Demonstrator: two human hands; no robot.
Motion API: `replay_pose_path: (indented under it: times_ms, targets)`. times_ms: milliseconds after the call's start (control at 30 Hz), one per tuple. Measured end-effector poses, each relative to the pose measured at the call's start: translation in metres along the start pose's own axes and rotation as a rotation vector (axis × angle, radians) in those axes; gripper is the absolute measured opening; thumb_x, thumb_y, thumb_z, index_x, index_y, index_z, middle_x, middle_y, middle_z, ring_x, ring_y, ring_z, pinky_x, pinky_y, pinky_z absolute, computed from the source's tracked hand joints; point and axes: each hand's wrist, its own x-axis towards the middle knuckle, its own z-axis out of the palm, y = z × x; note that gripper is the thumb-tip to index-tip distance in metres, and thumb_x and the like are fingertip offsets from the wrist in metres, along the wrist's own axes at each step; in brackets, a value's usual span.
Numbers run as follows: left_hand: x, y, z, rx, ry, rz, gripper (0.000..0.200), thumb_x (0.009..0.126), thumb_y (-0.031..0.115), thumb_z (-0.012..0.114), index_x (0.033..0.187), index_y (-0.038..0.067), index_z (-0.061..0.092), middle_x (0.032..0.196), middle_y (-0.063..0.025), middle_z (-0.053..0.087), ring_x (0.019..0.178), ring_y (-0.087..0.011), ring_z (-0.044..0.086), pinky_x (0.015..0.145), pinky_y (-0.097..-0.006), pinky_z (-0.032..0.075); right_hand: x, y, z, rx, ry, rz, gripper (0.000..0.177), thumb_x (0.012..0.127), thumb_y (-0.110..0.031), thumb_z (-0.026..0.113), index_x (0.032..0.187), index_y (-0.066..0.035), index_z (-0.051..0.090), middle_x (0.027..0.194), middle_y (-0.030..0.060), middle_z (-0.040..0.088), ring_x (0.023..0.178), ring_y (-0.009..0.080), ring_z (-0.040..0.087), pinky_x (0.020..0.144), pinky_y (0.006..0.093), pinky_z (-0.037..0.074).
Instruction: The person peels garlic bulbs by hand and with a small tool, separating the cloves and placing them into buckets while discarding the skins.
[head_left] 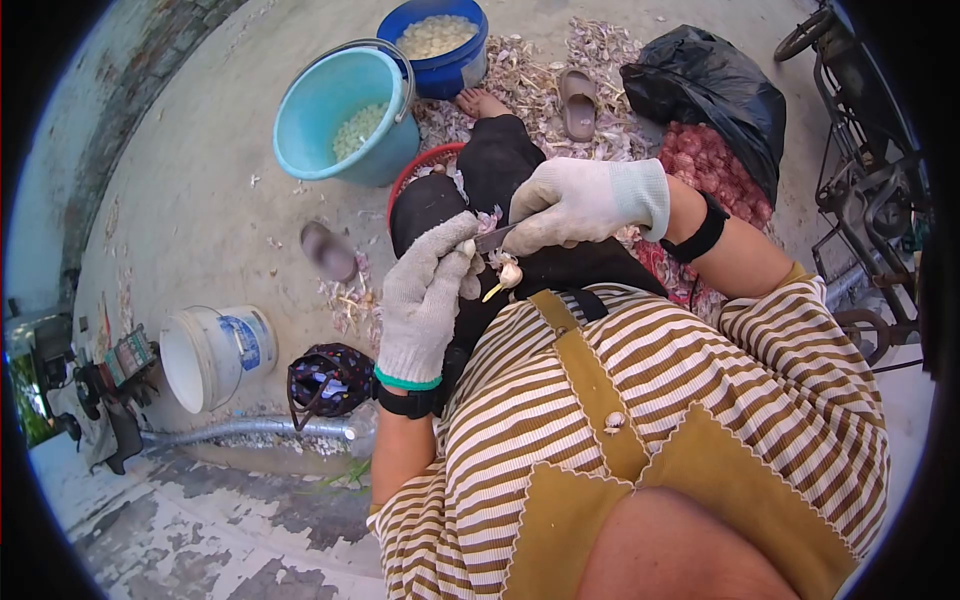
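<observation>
My left hand (425, 290), in a grey-white knit glove with a green cuff, pinches a pale garlic clove (468, 247) between thumb and fingers. In my right hand (580, 203), also gloved, is a small knife (493, 238); its blade points left and meets the clove or lies right beside it. Just below the blade, a partly peeled garlic piece (510, 274) with a yellow-green tip rests over my dark trousers (570, 265). Bits of purple-white skin cling near the fingers. The knife's handle is hidden in my right glove.
Ahead stand a light-blue bucket (300, 130) and a dark-blue bucket (470, 72), both holding peeled cloves. A red basket (400, 183) sits by my legs. Garlic skins (605, 50), slippers (578, 105), a black bag (710, 90) and red-netted garlic (715, 170) lie around. A white bucket (190, 360) lies left.
</observation>
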Motion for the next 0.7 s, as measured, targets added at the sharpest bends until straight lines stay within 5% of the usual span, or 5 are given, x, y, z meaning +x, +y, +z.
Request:
replay_pose_path:
  times_ms: [200,500,700]
  targets:
    - [-0.001,0.009,-0.004,0.109,-0.112,-0.001,0.031,0.093,0.006,0.050,0.122,0.002,0.059,0.086,-0.0038,0.065,0.062,-0.0040,0.055,0.050,-0.0142,0.036,0.001,0.010,0.005,0.136,-0.010,-0.092,0.032,0.083,-0.032,0.063,0.085,-0.002,0.072,0.057,-0.0015,0.054,0.049,0.0074,0.047,0.045,0.0252,0.036]
    - [-0.002,-0.006,-0.008,-0.352,-0.238,-0.114,0.037,0.092,0.011,0.052,0.126,-0.002,0.052,0.090,-0.0145,0.066,0.062,-0.0132,0.061,0.049,-0.0164,0.042,0.008,0.029,0.007,0.478,-0.255,-0.126,0.025,0.086,-0.028,0.066,0.086,-0.003,0.071,0.054,-0.0064,0.047,0.042,0.0023,0.036,0.039,0.0197,0.025]
    - [-0.002,0.002,-0.003,-0.248,-0.192,-0.110,0.036,0.093,0.011,0.052,0.127,0.000,0.052,0.093,-0.0134,0.066,0.062,-0.0115,0.061,0.046,-0.0156,0.039,0.006,0.032,0.011,0.453,-0.162,-0.098,0.025,0.087,-0.027,0.066,0.085,-0.003,0.071,0.055,-0.0057,0.048,0.045,0.0024,0.038,0.042,0.0204,0.026]
